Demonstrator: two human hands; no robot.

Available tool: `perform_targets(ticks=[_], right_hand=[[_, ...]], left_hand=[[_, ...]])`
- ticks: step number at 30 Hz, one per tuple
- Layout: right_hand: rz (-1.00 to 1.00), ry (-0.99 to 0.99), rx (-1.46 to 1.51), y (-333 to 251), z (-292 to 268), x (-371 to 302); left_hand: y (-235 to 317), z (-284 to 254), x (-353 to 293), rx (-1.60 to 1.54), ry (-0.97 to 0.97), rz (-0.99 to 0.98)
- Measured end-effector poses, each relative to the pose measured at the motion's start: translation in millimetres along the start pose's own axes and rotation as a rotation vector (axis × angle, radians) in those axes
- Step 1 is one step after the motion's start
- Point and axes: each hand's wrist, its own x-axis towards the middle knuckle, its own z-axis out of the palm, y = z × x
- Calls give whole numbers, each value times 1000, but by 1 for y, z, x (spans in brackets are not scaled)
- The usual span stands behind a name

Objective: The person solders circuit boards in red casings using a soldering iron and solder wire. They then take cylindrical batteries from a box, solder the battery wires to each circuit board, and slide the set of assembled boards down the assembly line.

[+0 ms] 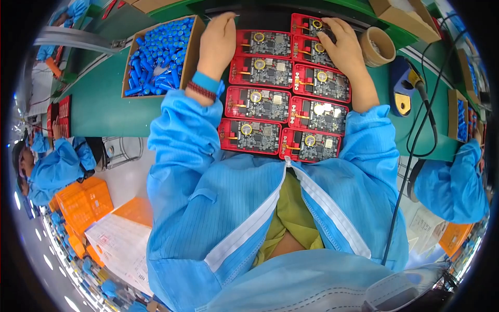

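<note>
Two columns of red plastic cases with circuit boards (260, 102) lie in front of me, each board carrying a round yellow-rimmed part. Beside the far end of the left column is my left hand (218, 44), its fingers curled together; what they hold, if anything, is hidden. My right hand (340, 46) lies over the farthest case of the right column (306, 23). Its thumb and index finger are apart and touch or hover just over the board, and the hand covers part of the cases there.
A cardboard box of blue cylindrical cells (161, 54) stands left of my left hand. Right of my right hand are a tan round cup (378, 47) and a blue soldering-iron stand (403, 86) with a black cable. Co-workers in blue sit at both sides.
</note>
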Motion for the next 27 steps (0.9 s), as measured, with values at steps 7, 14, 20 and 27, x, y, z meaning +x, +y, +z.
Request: perform_targets(ticks=[7,14,20,27], right_hand=[[-57,12,91,9,6,4],[-78,44,31,4,2,-1],[-247,239,171,-51,-43,-2],[-548,-96,343,-129,-83,-56]], left_hand=[[-16,-5,45,1279,-328,314],[-24,-23,47,1236,-399,515],[82,-48,-1,792,-283,640],[152,-66,-80,333,-398,517]])
